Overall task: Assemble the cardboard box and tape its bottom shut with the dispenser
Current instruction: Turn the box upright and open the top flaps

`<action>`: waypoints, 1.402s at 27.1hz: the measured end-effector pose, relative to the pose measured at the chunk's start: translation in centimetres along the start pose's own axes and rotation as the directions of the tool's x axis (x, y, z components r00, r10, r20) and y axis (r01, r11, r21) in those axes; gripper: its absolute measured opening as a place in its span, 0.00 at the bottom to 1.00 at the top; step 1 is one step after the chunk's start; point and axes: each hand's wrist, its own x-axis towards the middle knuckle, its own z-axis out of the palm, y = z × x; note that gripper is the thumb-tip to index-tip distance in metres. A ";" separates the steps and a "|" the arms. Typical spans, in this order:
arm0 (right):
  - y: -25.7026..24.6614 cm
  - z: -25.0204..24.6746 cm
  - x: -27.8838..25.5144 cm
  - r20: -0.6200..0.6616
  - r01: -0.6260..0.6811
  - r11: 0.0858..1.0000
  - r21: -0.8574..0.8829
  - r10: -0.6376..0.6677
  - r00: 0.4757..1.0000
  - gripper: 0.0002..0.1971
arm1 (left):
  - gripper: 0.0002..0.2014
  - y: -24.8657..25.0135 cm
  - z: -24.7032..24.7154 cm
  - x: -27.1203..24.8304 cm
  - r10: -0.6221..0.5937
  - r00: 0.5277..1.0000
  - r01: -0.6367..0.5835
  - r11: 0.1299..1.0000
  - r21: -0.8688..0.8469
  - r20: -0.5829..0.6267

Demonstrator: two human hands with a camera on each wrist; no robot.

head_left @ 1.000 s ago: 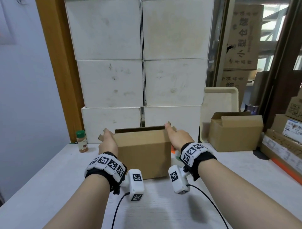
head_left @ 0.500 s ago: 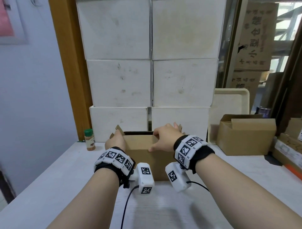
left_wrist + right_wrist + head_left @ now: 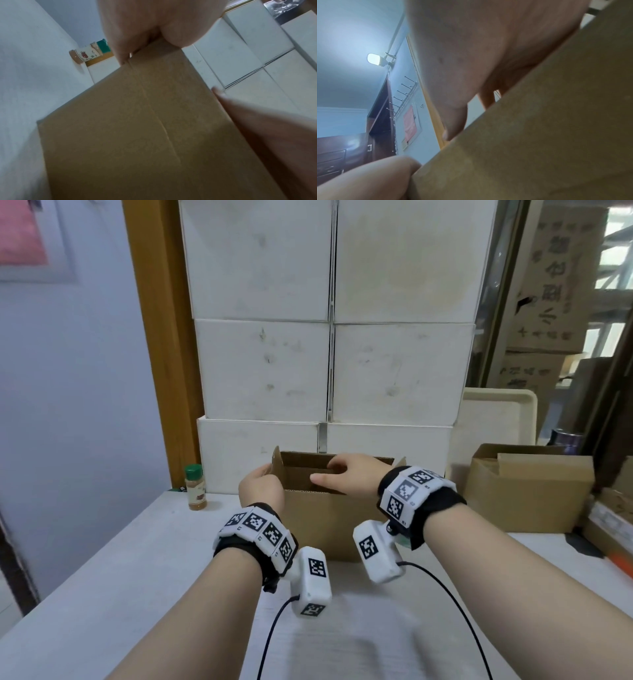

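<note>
The cardboard box (image 3: 318, 518) stands upright on the white worktop (image 3: 102, 594), just in front of the stack of white boxes (image 3: 329, 364), with its open end facing up. I judge that this end is the bottom, turned up so the flaps can be folded in before taping.

The left hand (image 3: 262, 491) is at the left top corner of the box. Its grip pinches the short side flap (image 3: 276, 462), thumb on one face and fingers on the other, probably to keep the box square and steady.

The right hand (image 3: 346, 475) reaches across the opening from the right. Its fingers are slightly bent and go down inside, while the thumb lies along the near edge; whether they pinch a flap or only press it, I cannot tell.

No tape dispenser is in view. A small bottle with a green cap (image 3: 195, 487) stands well apart at the left.
</note>
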 end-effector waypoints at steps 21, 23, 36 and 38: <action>6.1 -1.9 0.1 -0.207 -0.300 0.891 0.340 0.382 0.901 0.33 | 0.14 0.3 0.8 1.9 -0.156 0.986 0.167 0.957 -0.237 0.064; 6.2 -1.3 0.3 -0.168 -0.317 0.887 0.334 0.387 0.907 0.32 | 0.15 0.6 1.3 1.7 -0.163 0.982 0.182 0.955 -0.235 0.098; 5.2 -1.9 1.0 -0.257 -0.324 0.939 0.114 0.343 0.903 0.08 | 0.14 0.5 1.5 4.2 -0.060 0.971 0.071 0.997 -0.040 0.231; 5.1 -1.9 0.9 -0.264 -0.318 0.942 0.105 0.335 0.904 0.08 | 0.14 0.5 1.6 4.1 -0.043 0.974 0.050 0.998 -0.024 0.222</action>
